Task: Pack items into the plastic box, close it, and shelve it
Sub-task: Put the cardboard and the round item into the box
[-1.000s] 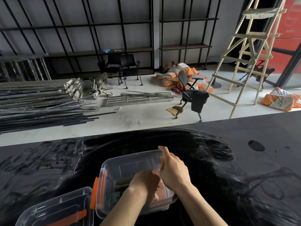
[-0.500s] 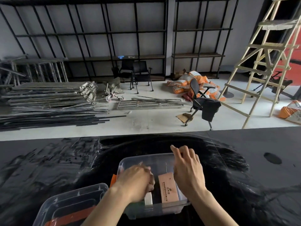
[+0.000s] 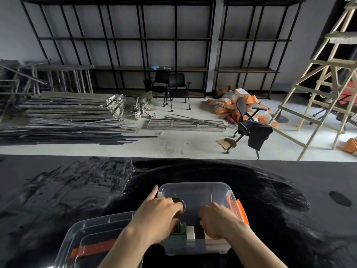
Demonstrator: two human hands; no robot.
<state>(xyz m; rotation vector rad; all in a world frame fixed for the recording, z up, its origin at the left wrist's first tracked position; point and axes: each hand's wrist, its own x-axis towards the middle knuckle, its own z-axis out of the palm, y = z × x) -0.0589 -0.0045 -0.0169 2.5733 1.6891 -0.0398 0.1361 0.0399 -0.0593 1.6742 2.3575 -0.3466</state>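
A clear plastic box (image 3: 195,187) stands open on the black table, with an orange latch (image 3: 241,210) on its right side. Both my hands are down inside it. My left hand (image 3: 159,216) curls its fingers over a black round object (image 3: 179,201) at the box's left. A green item (image 3: 179,232) and a white tape roll (image 3: 190,232) lie just under that hand. My right hand (image 3: 218,221) is curled, knuckles up, over the right part of the box and hides what is beneath it. The clear lid (image 3: 90,231) with an orange handle (image 3: 92,249) lies to the left.
The black table (image 3: 58,190) stretches wide on both sides, with a dark round spot (image 3: 340,198) at far right. Beyond its far edge are a floor with metal bars (image 3: 67,120), an office chair (image 3: 251,128), a wooden ladder (image 3: 324,84) and black wall shelving (image 3: 135,45).
The box has shifted right in view and its orange latch now shows on the right. Both hands sank deeper into it; the tan packet seen before is now covered by my right hand.
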